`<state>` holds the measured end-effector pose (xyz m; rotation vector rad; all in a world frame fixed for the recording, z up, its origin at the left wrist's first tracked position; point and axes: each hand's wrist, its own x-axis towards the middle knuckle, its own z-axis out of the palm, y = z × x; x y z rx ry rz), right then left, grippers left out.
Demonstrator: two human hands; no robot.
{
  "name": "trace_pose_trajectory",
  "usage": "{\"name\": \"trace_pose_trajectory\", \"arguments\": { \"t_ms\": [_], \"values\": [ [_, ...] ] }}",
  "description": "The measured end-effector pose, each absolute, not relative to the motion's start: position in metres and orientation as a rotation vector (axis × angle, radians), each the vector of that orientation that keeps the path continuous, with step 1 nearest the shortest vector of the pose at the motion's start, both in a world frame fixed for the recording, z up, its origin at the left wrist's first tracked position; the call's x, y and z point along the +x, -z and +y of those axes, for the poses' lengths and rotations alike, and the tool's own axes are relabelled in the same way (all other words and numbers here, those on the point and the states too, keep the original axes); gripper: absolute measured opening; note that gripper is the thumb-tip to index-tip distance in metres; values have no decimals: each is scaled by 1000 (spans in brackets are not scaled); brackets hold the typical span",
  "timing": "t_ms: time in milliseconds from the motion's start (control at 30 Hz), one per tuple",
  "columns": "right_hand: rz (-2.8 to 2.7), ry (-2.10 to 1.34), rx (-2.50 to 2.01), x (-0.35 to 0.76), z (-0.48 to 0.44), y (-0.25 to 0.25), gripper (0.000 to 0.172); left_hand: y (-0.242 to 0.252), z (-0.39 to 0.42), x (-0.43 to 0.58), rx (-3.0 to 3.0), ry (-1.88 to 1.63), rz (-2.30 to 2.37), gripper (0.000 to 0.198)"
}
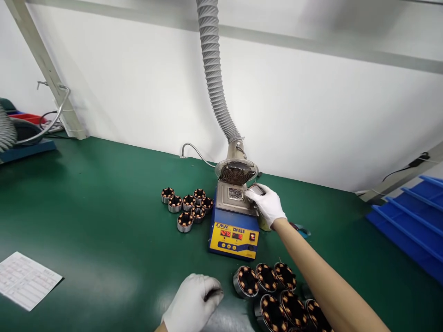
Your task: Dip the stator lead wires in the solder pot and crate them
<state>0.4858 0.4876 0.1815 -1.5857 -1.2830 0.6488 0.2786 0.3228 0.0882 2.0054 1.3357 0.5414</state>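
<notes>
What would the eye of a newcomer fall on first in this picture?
Probably the blue machine with lit red digits at the centre of the green table, below a ridged grey hose. Next, perhaps, the white-gloved right grip, holding a metal part beside the machine's top. Rings with copper windings also stand out: one cluster left of the machine, another at lower right.

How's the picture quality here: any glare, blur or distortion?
Head view: pale glare on the tabletop beside the left hand; head view: the left post leans steeply, perhaps wide-angle distortion; head view: the display reads clearly, while print on the paper is too small to make out.
</notes>
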Motion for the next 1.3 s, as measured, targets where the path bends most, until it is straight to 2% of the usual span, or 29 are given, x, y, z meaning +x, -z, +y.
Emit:
{"name": "trace_pose_trajectory", "arguments": {
  "t_ms": [167,500,1300],
  "values": [
    [-1412,-479,-1696,485,497,-181,57,-81,323,277,2077,-548,1319,13],
    [-1588,-370,-1818,477,498,-189,58,-85,323,276,2098,-526,1308,13],
    [-1610,-319,-1839,484,503,-183,54,-76,322,276,2083,-547,1302,11]
  ]
}}
